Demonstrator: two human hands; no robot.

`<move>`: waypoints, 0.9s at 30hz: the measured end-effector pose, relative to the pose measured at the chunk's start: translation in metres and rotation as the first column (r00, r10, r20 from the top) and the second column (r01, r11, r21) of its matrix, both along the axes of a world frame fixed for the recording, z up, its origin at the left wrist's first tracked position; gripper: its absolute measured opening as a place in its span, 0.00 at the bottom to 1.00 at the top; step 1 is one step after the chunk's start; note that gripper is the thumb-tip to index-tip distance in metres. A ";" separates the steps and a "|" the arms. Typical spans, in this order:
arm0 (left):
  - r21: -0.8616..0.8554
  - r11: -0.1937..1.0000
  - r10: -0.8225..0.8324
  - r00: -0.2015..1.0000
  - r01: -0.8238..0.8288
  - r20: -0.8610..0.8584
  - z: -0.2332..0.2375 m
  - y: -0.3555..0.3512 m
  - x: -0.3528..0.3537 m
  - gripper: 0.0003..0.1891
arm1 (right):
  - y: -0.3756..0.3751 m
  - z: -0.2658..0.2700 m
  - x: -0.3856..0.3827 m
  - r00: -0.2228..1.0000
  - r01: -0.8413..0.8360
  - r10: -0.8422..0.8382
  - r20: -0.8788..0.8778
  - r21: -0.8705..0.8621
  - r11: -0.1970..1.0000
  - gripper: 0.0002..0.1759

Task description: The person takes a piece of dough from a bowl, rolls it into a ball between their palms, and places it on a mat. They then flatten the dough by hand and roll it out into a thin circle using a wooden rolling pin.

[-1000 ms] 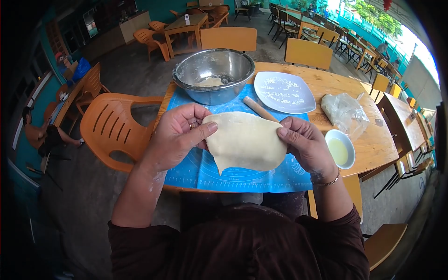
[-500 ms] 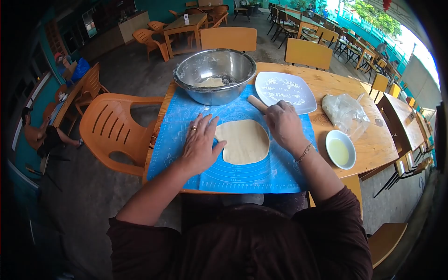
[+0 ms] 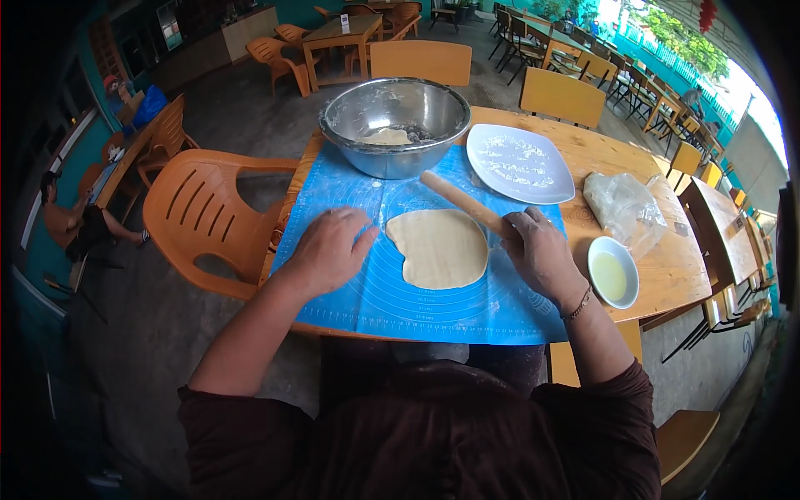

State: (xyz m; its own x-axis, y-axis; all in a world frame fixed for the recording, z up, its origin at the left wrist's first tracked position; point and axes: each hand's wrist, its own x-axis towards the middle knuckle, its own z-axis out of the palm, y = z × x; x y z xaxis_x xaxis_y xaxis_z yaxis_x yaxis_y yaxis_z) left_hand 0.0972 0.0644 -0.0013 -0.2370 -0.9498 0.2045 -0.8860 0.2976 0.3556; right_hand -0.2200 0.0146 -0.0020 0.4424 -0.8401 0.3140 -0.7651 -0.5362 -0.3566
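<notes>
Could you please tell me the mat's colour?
The mat is blue, shown best in the head view.

Rolling pin (image 3: 458, 197) now seemingly over dough (image 3: 440, 252) edge

Single wide-angle head view, facing forward and down; the left hand (image 3: 330, 250) and right hand (image 3: 540, 250) appear near, over the counter (image 3: 677, 267), the floor (image 3: 242, 118) receding beyond.

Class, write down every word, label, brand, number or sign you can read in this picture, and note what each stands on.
"cms": repeated in short lines by the printed circles on the flat blue baking mat; the figures before it are too small to quote surely.
Ruler numbers along that mat's edge: too small to read.
Small white upright card on the far wooden table: unreadable.
No brand is legible.
</notes>
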 end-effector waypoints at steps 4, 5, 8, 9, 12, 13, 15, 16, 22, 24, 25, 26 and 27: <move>-0.413 0.909 -0.114 0.988 0.059 -0.109 0.017 -0.021 0.000 0.17 | 0.010 -0.006 0.022 0.993 -0.117 0.116 -0.034 -0.019 0.993 0.13; -0.413 0.909 -0.113 0.987 0.058 -0.111 0.015 -0.028 -0.002 0.17 | 0.009 -0.012 0.028 0.992 -0.114 0.112 -0.062 -0.041 0.993 0.16; -0.295 0.929 -0.255 0.964 0.224 -0.072 -0.005 -0.047 -0.009 0.19 | 0.000 -0.030 0.034 0.987 -0.123 0.114 -0.108 -0.076 0.989 0.25; -0.166 0.954 -0.259 0.964 0.248 -0.052 -0.011 -0.051 -0.012 0.20 | -0.001 -0.033 0.035 0.985 -0.140 0.129 -0.117 -0.089 0.986 0.23; -0.033 0.965 -0.261 0.961 0.260 -0.085 -0.024 -0.053 -0.012 0.21 | -0.001 -0.034 0.034 0.983 -0.157 0.145 -0.114 -0.102 0.982 0.20; -0.033 0.966 -0.259 0.957 0.257 -0.131 -0.027 -0.053 -0.011 0.22 | -0.001 -0.034 0.033 0.985 -0.153 0.142 -0.099 -0.109 0.982 0.19; 0.041 0.972 -0.223 0.960 0.233 -0.171 -0.013 -0.050 -0.012 0.21 | -0.002 -0.037 0.033 0.985 -0.154 0.139 -0.103 -0.152 0.976 0.18; 0.107 0.974 -0.174 0.963 0.199 -0.205 -0.007 -0.050 -0.011 0.20 | -0.003 -0.038 0.034 0.983 -0.166 0.147 -0.108 -0.204 0.965 0.18; 0.036 0.983 -0.176 0.981 0.179 -0.079 -0.015 -0.067 -0.008 0.09 | 0.004 -0.040 0.034 0.980 -0.162 0.139 -0.141 -0.170 0.972 0.19; 0.078 0.980 -0.175 0.980 0.182 -0.096 -0.010 -0.068 -0.008 0.09 | 0.005 -0.042 0.034 0.980 -0.165 0.141 -0.143 -0.173 0.971 0.20; 0.119 0.975 -0.173 0.979 0.185 -0.110 -0.009 -0.068 -0.008 0.09 | 0.005 -0.044 0.033 0.979 -0.169 0.144 -0.145 -0.178 0.969 0.21; 0.120 0.975 -0.172 0.979 0.185 -0.112 -0.010 -0.067 -0.007 0.09 | 0.005 -0.044 0.033 0.979 -0.169 0.144 -0.146 -0.176 0.970 0.21; 0.094 0.975 -0.192 0.974 0.204 -0.120 -0.011 -0.066 -0.005 0.09 | 0.004 -0.045 0.033 0.983 -0.169 0.155 -0.099 -0.151 0.974 0.20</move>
